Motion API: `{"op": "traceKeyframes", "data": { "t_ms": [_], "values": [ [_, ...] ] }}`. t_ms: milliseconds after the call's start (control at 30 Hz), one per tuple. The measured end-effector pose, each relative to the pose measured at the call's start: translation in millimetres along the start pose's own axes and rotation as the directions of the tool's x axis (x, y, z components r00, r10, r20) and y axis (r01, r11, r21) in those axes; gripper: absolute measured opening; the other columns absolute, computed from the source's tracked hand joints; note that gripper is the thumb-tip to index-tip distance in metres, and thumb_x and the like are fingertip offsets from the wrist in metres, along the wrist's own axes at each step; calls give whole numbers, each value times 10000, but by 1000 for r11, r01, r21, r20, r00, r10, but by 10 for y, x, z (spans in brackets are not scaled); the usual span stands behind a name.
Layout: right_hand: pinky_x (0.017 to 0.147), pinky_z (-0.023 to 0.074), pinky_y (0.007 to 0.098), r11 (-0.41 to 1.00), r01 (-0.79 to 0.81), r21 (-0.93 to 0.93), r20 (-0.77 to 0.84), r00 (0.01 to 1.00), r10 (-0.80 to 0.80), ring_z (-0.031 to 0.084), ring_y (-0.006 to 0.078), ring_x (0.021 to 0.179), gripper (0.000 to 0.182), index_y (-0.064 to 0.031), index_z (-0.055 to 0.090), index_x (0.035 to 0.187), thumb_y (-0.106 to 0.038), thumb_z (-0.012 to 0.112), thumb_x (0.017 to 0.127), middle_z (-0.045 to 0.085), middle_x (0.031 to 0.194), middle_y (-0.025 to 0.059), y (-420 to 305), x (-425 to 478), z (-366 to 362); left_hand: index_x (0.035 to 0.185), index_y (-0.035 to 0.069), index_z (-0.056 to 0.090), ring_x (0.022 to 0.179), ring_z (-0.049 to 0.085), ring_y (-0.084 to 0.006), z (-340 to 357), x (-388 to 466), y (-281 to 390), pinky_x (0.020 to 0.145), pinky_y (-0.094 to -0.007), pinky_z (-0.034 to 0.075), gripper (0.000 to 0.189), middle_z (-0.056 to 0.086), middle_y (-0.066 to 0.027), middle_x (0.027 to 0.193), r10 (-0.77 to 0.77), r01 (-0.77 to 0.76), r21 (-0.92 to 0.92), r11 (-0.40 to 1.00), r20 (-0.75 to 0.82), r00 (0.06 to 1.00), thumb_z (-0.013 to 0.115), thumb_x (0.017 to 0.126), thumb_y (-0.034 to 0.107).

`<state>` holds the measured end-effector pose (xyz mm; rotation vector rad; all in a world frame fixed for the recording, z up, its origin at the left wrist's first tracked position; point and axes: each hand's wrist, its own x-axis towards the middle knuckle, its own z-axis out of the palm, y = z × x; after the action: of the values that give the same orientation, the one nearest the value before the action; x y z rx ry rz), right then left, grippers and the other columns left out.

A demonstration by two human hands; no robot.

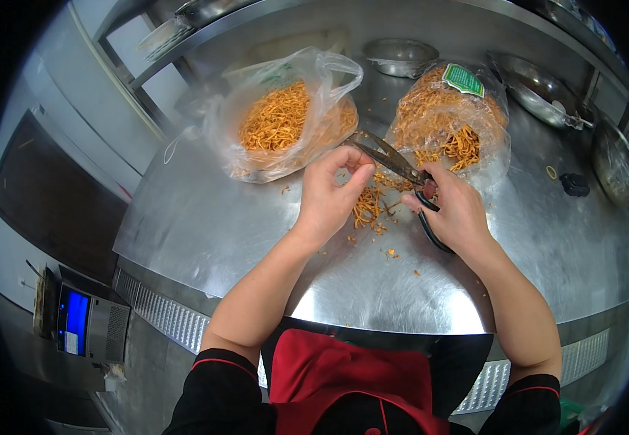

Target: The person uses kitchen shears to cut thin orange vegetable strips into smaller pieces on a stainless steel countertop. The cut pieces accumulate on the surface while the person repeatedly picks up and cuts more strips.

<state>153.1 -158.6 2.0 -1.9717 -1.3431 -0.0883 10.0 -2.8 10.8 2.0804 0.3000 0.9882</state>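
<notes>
My right hand (458, 209) grips black-handled scissors (396, 163), their worn metal blades parted and pointing up and left. Close to the blade tips, the thumb and forefinger of my left hand (328, 187) are pinched together on a small dried orange strand, mostly hidden by the fingers. Beneath and between both hands, a loose pile of dried orange strands (367, 207) lies on the steel table (227, 228). An open clear plastic bag (224, 157) full of such strands stands beyond my left hand. Behind the scissors lies another plastic bag (502, 144) of darker strands, bearing a green label (463, 80).
Metal bowls (401, 57) and a large steel pan (542, 95) sit along the back under a shelf (222, 24). At right are a yellow rubber band (551, 172) and a small black object (574, 185). An appliance with a lit blue screen (76, 321) stands at lower left.
</notes>
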Motion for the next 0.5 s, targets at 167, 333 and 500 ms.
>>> {"op": "traceKeyframes", "data": {
  "t_ms": [167,333,500],
  "values": [
    [587,466,395,999,-46,-28,38,998,47,623,270,676,438,-74,580,1056,-372,742,778,621,737,70,-3,8,-12,857,-6,629,811,531,-83,-2,-4,-23,782,-246,434,124,617,6,816,-29,29,6,1000,-17,999,636,860,118],
    [607,468,397,993,-121,13,51,991,120,620,282,709,436,-62,583,1063,-374,729,795,616,770,88,-3,30,-49,884,1,629,821,534,-82,2,5,-38,791,-244,435,119,620,9,834,-24,24,0,1000,-30,999,635,864,117],
    [646,473,397,991,-120,56,-33,992,122,618,292,767,437,-50,553,1074,-369,708,819,611,823,107,20,45,-52,932,15,613,819,534,-72,36,-1,-50,784,-235,437,109,607,16,854,-15,7,-77,997,-110,994,633,871,103]
  ]
}}
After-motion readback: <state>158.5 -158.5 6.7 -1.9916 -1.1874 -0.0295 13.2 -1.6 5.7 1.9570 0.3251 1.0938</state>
